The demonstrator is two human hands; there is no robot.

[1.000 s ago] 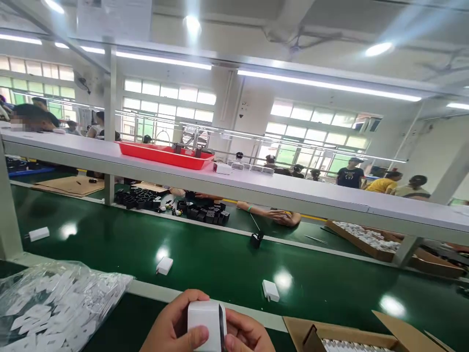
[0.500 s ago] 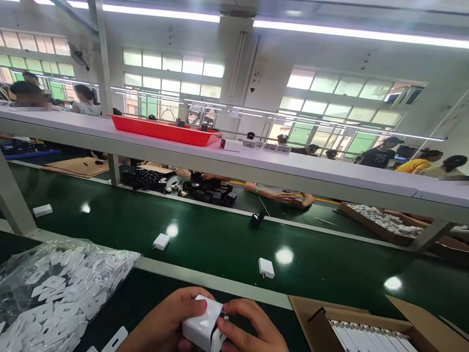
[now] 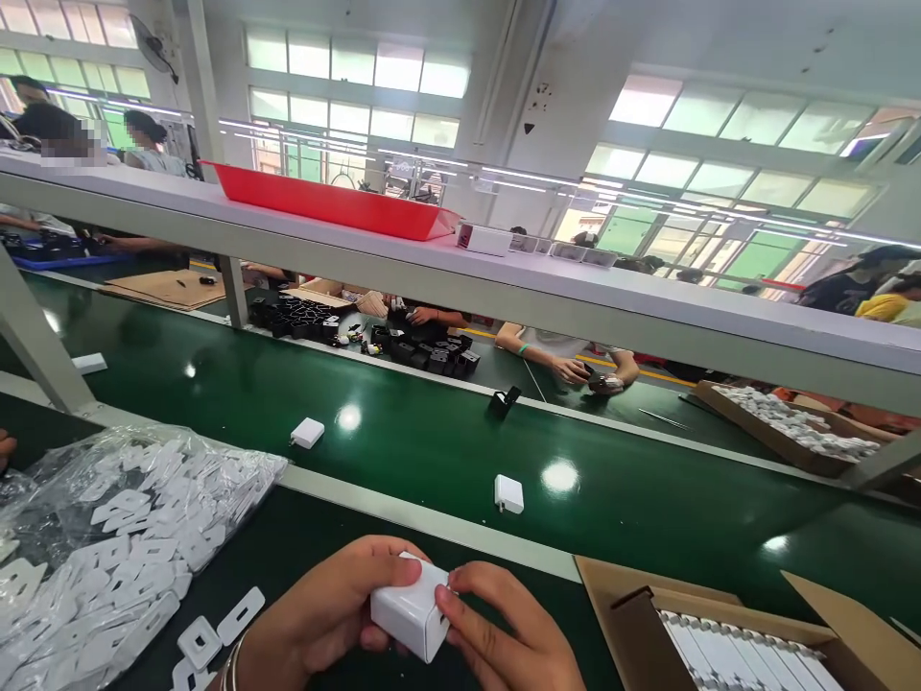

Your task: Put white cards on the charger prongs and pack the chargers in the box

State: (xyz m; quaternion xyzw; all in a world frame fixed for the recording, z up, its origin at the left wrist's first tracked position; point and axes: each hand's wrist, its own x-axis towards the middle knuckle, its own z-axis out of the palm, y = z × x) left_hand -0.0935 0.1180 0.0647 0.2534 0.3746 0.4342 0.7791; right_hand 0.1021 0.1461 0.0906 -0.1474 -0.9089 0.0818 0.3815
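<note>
My left hand (image 3: pixel 335 600) and my right hand (image 3: pixel 500 629) grip a white cube-shaped power adapter (image 3: pixel 410 607) between them, low in the view. Its far side is hidden by my fingers. Just left of my left wrist lie loose white card inserts (image 3: pixel 241 614), beside a clear plastic bag (image 3: pixel 122 547) packed with more of them. Several metal bangles (image 3: pixel 230 667) circle my left wrist. To the right of my right hand stands an open cardboard box (image 3: pixel 720 624) holding rows of white items.
A green conveyor belt (image 3: pixel 403 451) runs across the view, carrying white adapters (image 3: pixel 508 493) and a black item (image 3: pixel 504 401). Beyond it, a white shelf (image 3: pixel 576 297) bears a red tray (image 3: pixel 331 206). Co-workers' hands (image 3: pixel 568 369) handle things across the belt, near black parts (image 3: pixel 360 336).
The adapter has turned in my hands, with a different face now toward me. My view has tilted downward, bringing more of the loose inserts and the box into sight.
</note>
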